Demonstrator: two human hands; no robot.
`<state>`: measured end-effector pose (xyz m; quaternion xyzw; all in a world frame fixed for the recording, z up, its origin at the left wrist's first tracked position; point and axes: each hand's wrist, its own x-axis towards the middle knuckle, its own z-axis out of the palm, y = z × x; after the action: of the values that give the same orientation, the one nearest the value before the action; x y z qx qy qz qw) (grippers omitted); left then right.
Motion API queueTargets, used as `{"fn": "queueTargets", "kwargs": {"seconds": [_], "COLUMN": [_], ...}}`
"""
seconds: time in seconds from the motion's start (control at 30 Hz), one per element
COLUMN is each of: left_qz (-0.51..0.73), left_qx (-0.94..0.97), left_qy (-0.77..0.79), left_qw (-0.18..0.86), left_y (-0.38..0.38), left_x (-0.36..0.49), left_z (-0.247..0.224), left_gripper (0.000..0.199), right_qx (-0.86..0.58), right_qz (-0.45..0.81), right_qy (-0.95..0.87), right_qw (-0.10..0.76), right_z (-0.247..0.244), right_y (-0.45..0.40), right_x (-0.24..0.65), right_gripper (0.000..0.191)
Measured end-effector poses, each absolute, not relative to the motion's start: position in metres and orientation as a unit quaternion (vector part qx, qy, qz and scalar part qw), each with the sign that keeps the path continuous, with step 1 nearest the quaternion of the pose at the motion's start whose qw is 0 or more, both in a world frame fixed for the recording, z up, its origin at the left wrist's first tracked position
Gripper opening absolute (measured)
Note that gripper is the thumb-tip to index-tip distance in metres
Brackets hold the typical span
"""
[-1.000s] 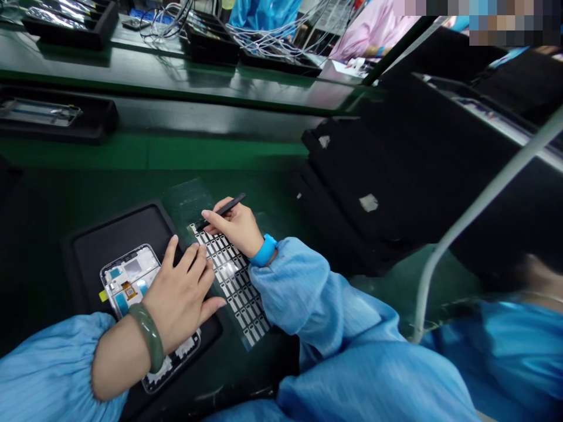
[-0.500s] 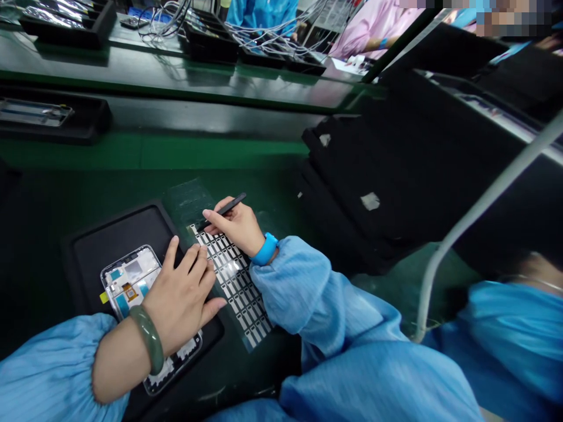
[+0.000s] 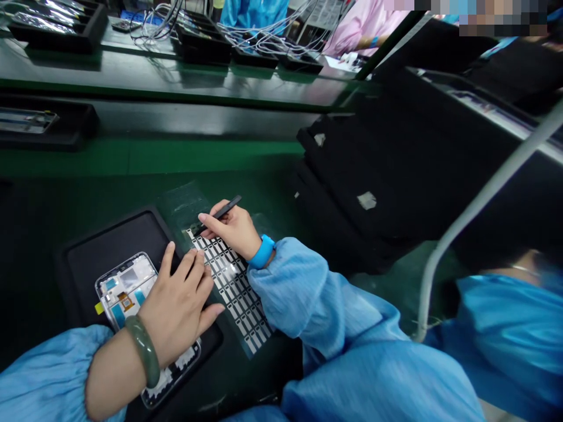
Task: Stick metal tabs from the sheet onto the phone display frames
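Observation:
My right hand (image 3: 231, 227) grips black tweezers (image 3: 226, 207), their tip low over the top left corner of a sticker sheet (image 3: 240, 293). The sheet carries rows of small white pieces with dark ends on clear film. My left hand (image 3: 180, 299) is spread, palm down, its fingertips at the sheet's left edge. Beneath that hand and wrist lies a phone frame (image 3: 129, 275) with an orange flex part and a yellow tab, partly hidden. The frame rests in a black tray (image 3: 83, 258).
A tall stack of black trays (image 3: 352, 193) stands to the right. A grey hose (image 3: 466, 217) slants in front of it. Another black tray (image 3: 74, 126) holds a phone frame at left. Cables (image 3: 259, 36) and boxes line the back shelf, with co-workers behind. A person's blue sleeve (image 3: 519, 316) is at right.
The whole view has shifted slightly, so the scene sits a little further left. Both hands keep nearly the same pose, with the tweezers still at the sheet's top corner.

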<state>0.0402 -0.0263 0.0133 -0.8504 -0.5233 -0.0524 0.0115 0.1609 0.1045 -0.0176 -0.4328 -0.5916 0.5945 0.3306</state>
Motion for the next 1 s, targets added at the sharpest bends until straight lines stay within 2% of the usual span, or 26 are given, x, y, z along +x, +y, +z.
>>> {"fn": "queueTargets", "kwargs": {"seconds": [0.4,1.0], "left_qz": [-0.052,-0.026], "left_qx": [-0.854,-0.858], "left_qy": [-0.518,-0.512], "left_qw": [0.008,0.002], "left_y": [-0.0271,-0.0257], "left_x": [0.0392,0.0389], "left_z": [0.0150,0.0161], "left_gripper": [0.046,0.048], "right_qx": [-0.437,-0.445], "right_qz": [0.615,0.629], "right_qy": [-0.572,-0.552], "right_qw": [0.324,0.320], "right_z": [-0.0131,-0.0131], "right_y": [0.1065,0.1098], "right_x": [0.1597,0.1578], "right_gripper": [0.038,0.029]}}
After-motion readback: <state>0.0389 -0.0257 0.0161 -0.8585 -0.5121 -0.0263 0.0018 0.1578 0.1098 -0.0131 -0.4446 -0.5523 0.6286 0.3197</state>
